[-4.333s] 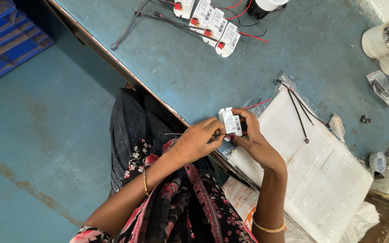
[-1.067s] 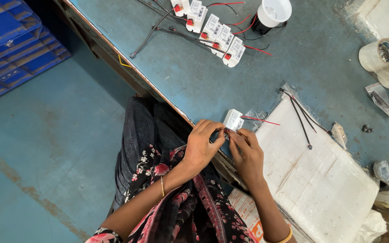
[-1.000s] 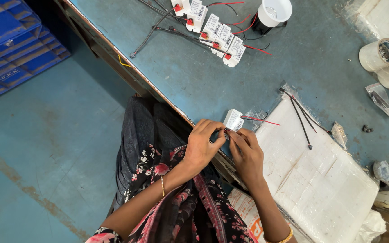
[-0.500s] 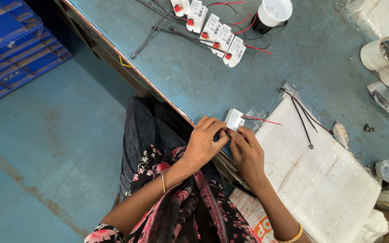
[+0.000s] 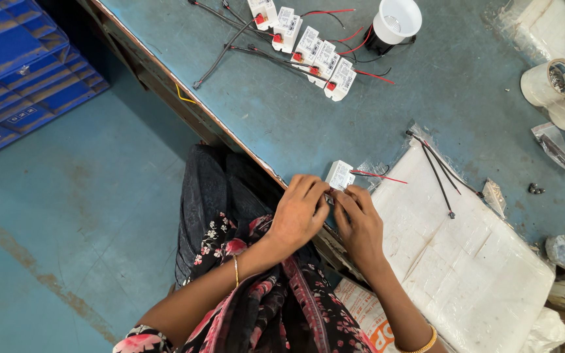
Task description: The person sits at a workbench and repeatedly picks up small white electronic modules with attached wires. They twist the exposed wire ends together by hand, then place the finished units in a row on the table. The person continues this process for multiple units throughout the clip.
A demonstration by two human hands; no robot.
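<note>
Both hands still pinch the white module (red wire unmoved).

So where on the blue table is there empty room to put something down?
The widest bare patch of the blue-grey metal table lies between the row of small white plastic boxes with red wires and the white foam sheet. It is crowded at the right edge around the tape rolls and by both hands.

A single head-worn camera looks steeply down from above the seated person, close over the left hand and right hand at the edge of the blue bench, floor alongside.
</note>
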